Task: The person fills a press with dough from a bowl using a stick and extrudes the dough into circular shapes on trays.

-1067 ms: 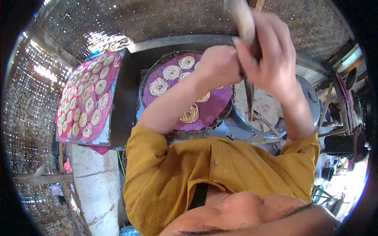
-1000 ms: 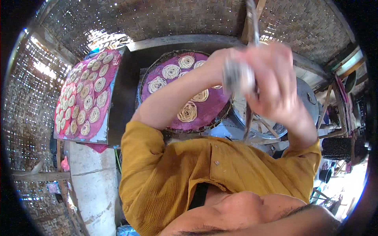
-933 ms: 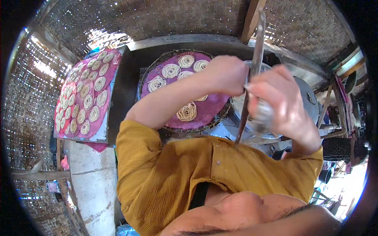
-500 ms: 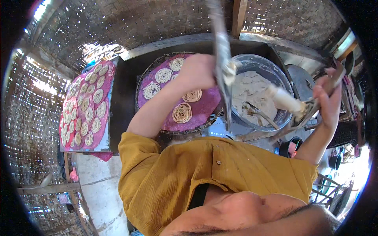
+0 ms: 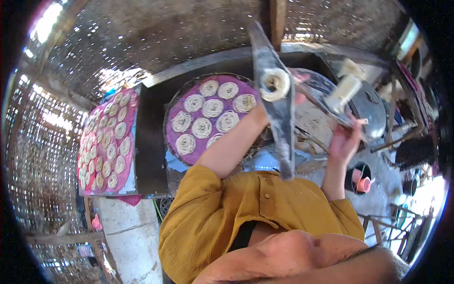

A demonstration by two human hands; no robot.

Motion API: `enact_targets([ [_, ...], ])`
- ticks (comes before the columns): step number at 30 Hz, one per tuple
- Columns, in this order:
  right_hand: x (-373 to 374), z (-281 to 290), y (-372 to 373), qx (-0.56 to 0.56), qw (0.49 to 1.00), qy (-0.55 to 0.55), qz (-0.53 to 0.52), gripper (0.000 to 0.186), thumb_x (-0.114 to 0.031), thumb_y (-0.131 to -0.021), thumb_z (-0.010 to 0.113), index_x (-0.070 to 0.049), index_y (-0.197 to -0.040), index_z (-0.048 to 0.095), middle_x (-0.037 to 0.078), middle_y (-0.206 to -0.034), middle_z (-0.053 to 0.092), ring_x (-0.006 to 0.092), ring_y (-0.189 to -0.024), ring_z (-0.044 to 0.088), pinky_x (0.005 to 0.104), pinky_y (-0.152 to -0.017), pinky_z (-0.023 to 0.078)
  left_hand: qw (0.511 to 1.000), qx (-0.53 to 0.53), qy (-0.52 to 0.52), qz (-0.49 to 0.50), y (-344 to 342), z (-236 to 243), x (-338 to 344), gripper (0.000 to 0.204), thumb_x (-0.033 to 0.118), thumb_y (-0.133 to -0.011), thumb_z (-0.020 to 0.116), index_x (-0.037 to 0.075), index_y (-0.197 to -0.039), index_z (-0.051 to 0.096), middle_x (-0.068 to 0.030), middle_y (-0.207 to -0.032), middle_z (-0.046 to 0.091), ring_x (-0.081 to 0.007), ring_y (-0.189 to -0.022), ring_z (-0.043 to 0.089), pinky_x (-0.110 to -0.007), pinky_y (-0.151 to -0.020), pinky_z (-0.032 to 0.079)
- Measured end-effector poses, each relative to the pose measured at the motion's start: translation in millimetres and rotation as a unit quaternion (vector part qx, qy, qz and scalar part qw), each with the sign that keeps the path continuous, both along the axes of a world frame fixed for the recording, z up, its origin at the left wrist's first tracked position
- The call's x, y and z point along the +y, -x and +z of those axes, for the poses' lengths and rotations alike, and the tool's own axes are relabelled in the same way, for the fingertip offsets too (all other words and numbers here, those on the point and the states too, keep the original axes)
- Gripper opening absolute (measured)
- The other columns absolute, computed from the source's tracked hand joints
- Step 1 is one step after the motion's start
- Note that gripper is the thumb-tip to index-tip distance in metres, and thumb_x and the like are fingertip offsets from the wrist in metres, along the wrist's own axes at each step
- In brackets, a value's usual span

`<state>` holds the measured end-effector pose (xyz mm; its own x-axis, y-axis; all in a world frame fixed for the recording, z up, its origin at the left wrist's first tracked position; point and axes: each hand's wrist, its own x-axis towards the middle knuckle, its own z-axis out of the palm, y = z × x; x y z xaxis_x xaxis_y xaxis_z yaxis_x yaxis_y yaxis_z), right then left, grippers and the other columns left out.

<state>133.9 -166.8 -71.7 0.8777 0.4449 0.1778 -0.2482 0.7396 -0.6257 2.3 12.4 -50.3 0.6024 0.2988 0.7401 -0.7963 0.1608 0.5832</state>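
My left hand (image 5: pixel 301 81) is closed round a dark wooden dough press (image 5: pixel 274 116), mostly hidden behind its long board. A pale dough-coated ring with a hole sits at the board's middle. My right hand (image 5: pixel 344 140) grips the handle of the press's plunger (image 5: pixel 342 92), a pale cylinder smeared with dough that tilts upward, apart from the ring. Beneath both hands is a large basin (image 5: pixel 321 81) of pale dough (image 5: pixel 309 118), partly covered by the tools. To the left, a round tray (image 5: pixel 166 124) lined with purple cloth carries several coiled noodle nests (image 5: pixel 202 128).
At far left, a sloping board with pink cloth (image 5: pixel 124 163) bears many more nests. A round metal lid (image 5: pixel 376 111) lies right of the basin. A black bucket (image 5: pixel 352 179) with a pink cup (image 5: pixel 363 185) stands lower right. Woven walls (image 5: pixel 189 33) enclose the bench.
My left hand has moved right from the tray to the basin, and the press board has turned to show its ring. My right hand has moved left and down, its plunger now pointing up.
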Motion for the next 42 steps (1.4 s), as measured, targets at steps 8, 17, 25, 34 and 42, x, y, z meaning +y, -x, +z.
enact_targets([
  [8,9,-102,-57,-0.561,0.404,0.71,0.135,0.042,-0.03,-0.071,0.064,0.001,-0.099,0.056,0.018,-0.11,0.053,0.0268,-0.102,0.051,0.0373,-0.083,0.043,0.962,0.003,-0.106,0.252,49,26,6,0.049,-0.003,-0.069,0.064,0.007,-0.112,0.041,-0.0073,-0.108,0.045,-0.0326,-0.106,0.047,-0.045,-0.089,0.041],
  [17,9,-87,-111,-0.737,0.184,0.634,0.145,0.019,-0.015,-0.07,0.055,0.0,-0.079,0.063,0.014,-0.082,0.062,0.0281,-0.081,0.061,0.0412,-0.068,0.048,0.915,0.136,-0.117,0.361,119,44,-16,0.049,0.014,-0.068,0.071,0.004,-0.107,0.043,-0.0053,-0.104,0.044,-0.0303,-0.102,0.051,-0.04,-0.085,0.044],
  [25,31,-75,-143,-0.668,0.218,0.708,0.064,0.016,-0.013,-0.073,0.051,-0.007,-0.082,0.063,0.014,-0.08,0.062,0.0291,-0.077,0.061,0.0397,-0.066,0.049,0.891,0.112,-0.174,0.403,152,34,-21,0.05,0.022,-0.073,0.067,0.008,-0.112,0.039,-0.0076,-0.097,0.04,-0.0327,-0.094,0.054,-0.04,-0.077,0.05],
  [34,51,-121,-140,-0.688,0.191,0.68,0.17,0.022,-0.016,-0.069,0.053,-0.006,-0.085,0.064,0.014,-0.085,0.063,0.0301,-0.082,0.06,0.0416,-0.07,0.047,0.883,0.159,-0.174,0.407,160,31,-24,0.045,0.022,-0.073,0.067,0.008,-0.108,0.044,-0.0067,-0.099,0.041,-0.032,-0.093,0.054,-0.038,-0.076,0.05],
  [42,44,-65,-142,-0.589,0.326,0.68,0.291,0.028,-0.029,-0.071,0.058,-0.002,-0.067,0.062,0.009,-0.06,0.059,0.0207,-0.054,0.058,0.0319,-0.049,0.044,0.89,0.203,-0.142,0.382,157,16,-10,0.038,0.009,-0.067,0.071,0.006,-0.099,0.051,-0.0036,-0.101,0.043,-0.0234,-0.088,0.056,-0.034,-0.069,0.054],
])
